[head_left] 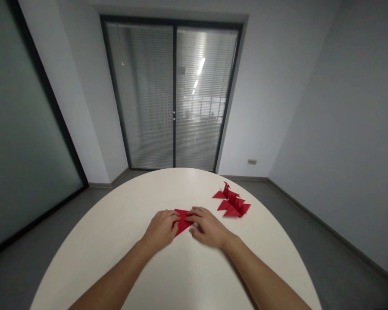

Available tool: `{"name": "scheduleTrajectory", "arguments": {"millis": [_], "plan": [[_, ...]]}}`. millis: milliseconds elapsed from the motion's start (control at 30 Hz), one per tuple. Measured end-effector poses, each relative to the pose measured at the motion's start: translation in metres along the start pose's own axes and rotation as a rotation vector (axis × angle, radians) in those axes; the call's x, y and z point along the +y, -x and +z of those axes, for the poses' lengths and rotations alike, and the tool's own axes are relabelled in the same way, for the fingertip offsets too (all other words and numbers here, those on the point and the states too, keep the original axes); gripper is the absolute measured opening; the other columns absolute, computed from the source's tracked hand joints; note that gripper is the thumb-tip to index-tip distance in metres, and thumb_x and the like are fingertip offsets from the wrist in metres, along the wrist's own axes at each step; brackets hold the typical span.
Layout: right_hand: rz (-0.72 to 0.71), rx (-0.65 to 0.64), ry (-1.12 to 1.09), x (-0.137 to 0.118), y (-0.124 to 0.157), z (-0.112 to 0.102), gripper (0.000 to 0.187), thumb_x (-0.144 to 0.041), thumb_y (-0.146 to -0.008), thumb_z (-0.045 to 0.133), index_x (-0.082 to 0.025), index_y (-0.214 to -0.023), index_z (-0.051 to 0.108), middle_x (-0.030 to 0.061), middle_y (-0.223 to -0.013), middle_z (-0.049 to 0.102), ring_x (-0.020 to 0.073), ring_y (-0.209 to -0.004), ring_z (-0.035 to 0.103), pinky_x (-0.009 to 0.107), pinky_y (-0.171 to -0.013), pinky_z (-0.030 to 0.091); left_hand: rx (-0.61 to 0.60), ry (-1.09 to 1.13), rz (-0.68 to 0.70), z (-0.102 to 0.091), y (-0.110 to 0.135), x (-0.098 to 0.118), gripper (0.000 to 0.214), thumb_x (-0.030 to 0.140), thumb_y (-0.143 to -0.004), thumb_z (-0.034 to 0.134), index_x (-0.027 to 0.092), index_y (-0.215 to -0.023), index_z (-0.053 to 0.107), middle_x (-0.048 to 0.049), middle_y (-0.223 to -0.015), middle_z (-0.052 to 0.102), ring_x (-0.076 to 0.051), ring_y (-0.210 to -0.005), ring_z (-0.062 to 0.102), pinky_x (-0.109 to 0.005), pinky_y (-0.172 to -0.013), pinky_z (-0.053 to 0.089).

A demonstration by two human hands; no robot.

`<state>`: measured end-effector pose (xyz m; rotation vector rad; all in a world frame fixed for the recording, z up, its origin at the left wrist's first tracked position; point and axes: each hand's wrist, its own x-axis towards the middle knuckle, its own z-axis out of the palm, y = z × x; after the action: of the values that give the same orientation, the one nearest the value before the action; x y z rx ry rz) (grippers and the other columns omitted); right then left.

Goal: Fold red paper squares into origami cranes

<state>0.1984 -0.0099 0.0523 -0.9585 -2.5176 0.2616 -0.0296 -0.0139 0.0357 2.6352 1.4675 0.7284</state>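
A folded piece of red paper [183, 224] with a pointed lower corner lies on the table in front of me. My left hand [161, 228] is closed over its left side, fingertips and thumb against the paper. From the other side, my right hand [208, 226] rests its outstretched fingertips on the paper's right part, its thumb held apart from the fingers. Both hands cover parts of the sheet. To the right stand several folded red paper cranes [233, 204], close together, with wings spread; neither hand touches them.
The round white table [168, 275] has a curved far edge. Beyond it are a dark-framed glass door [174, 99] with blinds and a wall socket [252, 162]. A frosted glass panel [22, 142] stands at the left.
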Motion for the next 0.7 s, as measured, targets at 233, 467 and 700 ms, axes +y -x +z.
{"name": "scheduleTrajectory", "arguments": {"millis": [233,467,700], "plan": [[0.089,0.035,-0.04,0.004,0.001,0.004,0.041,-0.025,-0.091,0.056,-0.019,-0.131,0.062,0.01,-0.128,0.066,0.0244,-0.116,0.06,0.038,-0.104,0.045,0.002,-0.052,0.04,-0.008,0.005,0.009,0.031,0.041,-0.086,0.066,0.021,-0.109,0.072,-0.009,-0.114,0.073,-0.029,-0.106,0.064,-0.045,-0.098,0.046],[0.141,0.03,-0.014,0.0,-0.001,0.0,0.031,-0.023,-0.094,0.052,-0.019,-0.121,0.067,0.0085,-0.117,0.07,0.0231,-0.109,0.062,0.034,-0.097,0.046,-0.021,-0.029,0.01,-0.008,0.003,0.011,0.026,0.032,-0.096,0.052,0.021,-0.108,0.072,-0.007,-0.109,0.075,-0.025,-0.1,0.065,-0.039,-0.089,0.05],[0.163,0.051,0.01,0.004,-0.003,0.003,0.022,-0.022,-0.097,0.051,-0.02,-0.104,0.071,0.0057,-0.102,0.073,0.0206,-0.098,0.064,0.03,-0.088,0.047,-0.032,0.042,0.002,-0.008,0.001,0.011,0.028,0.027,-0.097,0.049,0.022,-0.108,0.074,-0.0067,-0.114,0.075,-0.024,-0.103,0.065,-0.037,-0.092,0.05]]}}
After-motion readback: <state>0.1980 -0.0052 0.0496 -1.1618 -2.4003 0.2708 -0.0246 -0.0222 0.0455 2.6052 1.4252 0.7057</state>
